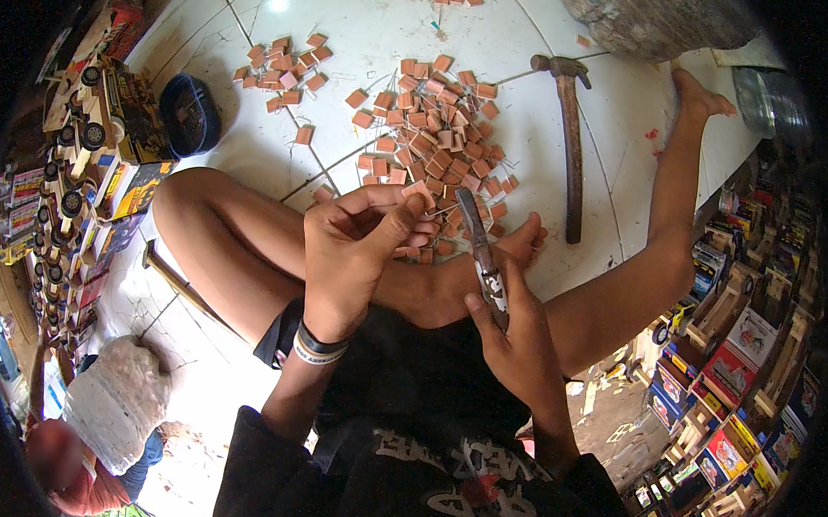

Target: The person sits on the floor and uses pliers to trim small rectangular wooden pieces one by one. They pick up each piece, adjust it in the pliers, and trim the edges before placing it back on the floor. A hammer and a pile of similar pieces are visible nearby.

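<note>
Between the thumb and fingers of my left hand (pixel 354 247) is a small reddish-brown wooden block (pixel 415 194). A thin metal pin sticks out of the block toward my right hand. My right hand (pixel 517 332) is closed around worn metal pliers (pixel 482 256), with their dark head pointing up beside the pin. Whether the jaws touch the pin is hard to make out. Just beyond both hands, a heap of similar wooden blocks (pixel 437 139), many with thin pins, lies on the white tiles between my legs.
A smaller group of blocks (pixel 280 72) lies farther left, near a dark blue tub (pixel 190 115). To the right rests a hammer (pixel 570 148); a large stone-like lump (pixel 656 11) is beyond it. Wooden toy trucks (pixel 70 193) are stacked at the left, more toys at the right. A person (pixel 89 470) is at lower left.
</note>
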`<action>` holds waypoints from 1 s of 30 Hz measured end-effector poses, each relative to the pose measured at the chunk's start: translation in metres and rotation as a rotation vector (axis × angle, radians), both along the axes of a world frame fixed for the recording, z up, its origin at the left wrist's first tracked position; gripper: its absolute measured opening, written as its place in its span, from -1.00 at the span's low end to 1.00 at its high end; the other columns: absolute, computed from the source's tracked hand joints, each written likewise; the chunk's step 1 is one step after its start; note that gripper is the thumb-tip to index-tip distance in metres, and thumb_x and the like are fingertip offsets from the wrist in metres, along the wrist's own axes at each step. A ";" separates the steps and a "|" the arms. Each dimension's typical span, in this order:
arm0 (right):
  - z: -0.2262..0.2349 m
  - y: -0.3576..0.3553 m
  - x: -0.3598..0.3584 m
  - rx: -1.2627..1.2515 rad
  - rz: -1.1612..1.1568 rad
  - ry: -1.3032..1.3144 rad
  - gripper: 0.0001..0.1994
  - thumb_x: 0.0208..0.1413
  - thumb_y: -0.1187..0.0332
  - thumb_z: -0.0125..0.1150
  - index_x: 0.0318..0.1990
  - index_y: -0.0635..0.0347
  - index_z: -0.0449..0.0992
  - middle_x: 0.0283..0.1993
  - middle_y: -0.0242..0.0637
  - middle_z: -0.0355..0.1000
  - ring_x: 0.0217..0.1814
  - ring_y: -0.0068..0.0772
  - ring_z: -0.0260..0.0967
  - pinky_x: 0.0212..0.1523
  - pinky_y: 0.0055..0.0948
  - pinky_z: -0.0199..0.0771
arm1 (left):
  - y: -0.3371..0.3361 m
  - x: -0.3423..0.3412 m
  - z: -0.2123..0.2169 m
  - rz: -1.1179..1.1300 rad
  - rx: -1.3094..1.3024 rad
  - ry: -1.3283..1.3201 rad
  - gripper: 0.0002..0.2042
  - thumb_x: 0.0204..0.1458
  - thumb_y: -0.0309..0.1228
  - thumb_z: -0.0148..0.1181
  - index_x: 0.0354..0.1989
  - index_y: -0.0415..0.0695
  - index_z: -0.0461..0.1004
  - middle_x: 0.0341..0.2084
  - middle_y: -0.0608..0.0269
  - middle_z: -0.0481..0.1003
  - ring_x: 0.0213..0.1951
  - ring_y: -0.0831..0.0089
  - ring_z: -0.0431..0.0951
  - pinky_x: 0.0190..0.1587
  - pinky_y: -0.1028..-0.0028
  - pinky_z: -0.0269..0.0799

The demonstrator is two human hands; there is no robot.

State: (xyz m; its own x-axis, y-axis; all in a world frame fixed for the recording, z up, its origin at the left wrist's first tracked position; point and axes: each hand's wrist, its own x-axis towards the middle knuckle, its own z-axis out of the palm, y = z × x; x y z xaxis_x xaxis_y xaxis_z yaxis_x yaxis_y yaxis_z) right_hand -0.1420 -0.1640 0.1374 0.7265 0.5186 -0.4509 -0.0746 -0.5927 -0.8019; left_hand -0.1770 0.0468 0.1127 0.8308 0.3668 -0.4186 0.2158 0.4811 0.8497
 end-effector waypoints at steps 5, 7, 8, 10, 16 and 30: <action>0.004 0.001 0.002 0.025 0.002 -0.010 -0.54 0.42 0.25 0.11 0.32 0.33 0.24 0.05 0.27 0.49 0.09 0.37 0.49 0.02 0.06 0.50 | -0.001 -0.001 0.000 -0.019 -0.025 -0.008 -0.75 0.27 -0.48 0.30 0.02 -0.39 0.58 -0.19 0.09 0.67 -0.19 0.45 0.69 -0.10 0.48 0.66; 0.005 0.001 0.002 0.018 0.015 -0.036 -0.54 0.42 0.25 0.11 0.31 0.33 0.24 0.05 0.28 0.49 0.10 0.37 0.49 0.02 0.06 0.50 | -0.005 0.001 0.001 -0.007 -0.032 -0.006 -0.68 0.25 -0.46 0.33 0.10 -0.39 0.54 -0.15 0.09 0.67 -0.14 0.48 0.67 -0.05 0.50 0.62; 0.006 0.001 0.002 0.021 0.004 0.004 -0.54 0.42 0.25 0.11 0.32 0.33 0.24 0.05 0.28 0.49 0.11 0.37 0.49 0.04 0.06 0.50 | -0.008 0.004 0.001 0.012 -0.026 0.002 -0.63 0.24 -0.44 0.35 0.14 -0.38 0.51 -0.12 0.09 0.66 -0.12 0.50 0.66 -0.03 0.51 0.60; 0.007 0.001 0.000 0.008 -0.009 0.084 -0.54 0.42 0.25 0.11 0.32 0.32 0.24 0.07 0.28 0.48 0.13 0.36 0.48 0.07 0.05 0.49 | -0.015 0.008 0.000 0.016 -0.037 -0.005 -0.55 0.21 -0.42 0.38 0.21 -0.37 0.46 -0.08 0.11 0.65 -0.09 0.53 0.64 0.01 0.52 0.57; 0.004 0.000 -0.005 0.119 0.033 0.010 -0.55 0.41 0.25 0.14 0.30 0.30 0.27 -0.02 0.03 0.51 -0.07 0.05 0.56 -0.07 -0.13 0.54 | -0.018 0.016 -0.005 -0.109 -0.261 -0.013 -0.57 0.19 -0.36 0.40 0.19 -0.28 0.52 -0.15 0.30 0.65 -0.16 0.57 0.60 -0.12 0.55 0.51; 0.014 -0.014 -0.002 0.519 -0.126 0.795 -0.51 0.40 0.29 0.16 0.39 0.22 0.23 -0.08 -0.27 0.45 -0.09 -0.43 0.44 -0.04 -0.42 0.44 | -0.015 0.011 -0.003 0.056 -0.446 -0.106 -0.78 0.26 -0.42 0.32 0.03 -0.21 0.59 -0.19 0.30 0.63 -0.15 0.53 0.63 -0.02 0.51 0.57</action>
State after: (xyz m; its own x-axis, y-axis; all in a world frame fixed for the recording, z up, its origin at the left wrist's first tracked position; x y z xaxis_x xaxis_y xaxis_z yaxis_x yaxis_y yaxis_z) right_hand -0.1435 -0.1783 0.1513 0.3707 0.7317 -0.5720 -0.7493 -0.1283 -0.6497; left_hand -0.1659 0.0317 0.1094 0.8618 0.2154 -0.4593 0.1019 0.8134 0.5727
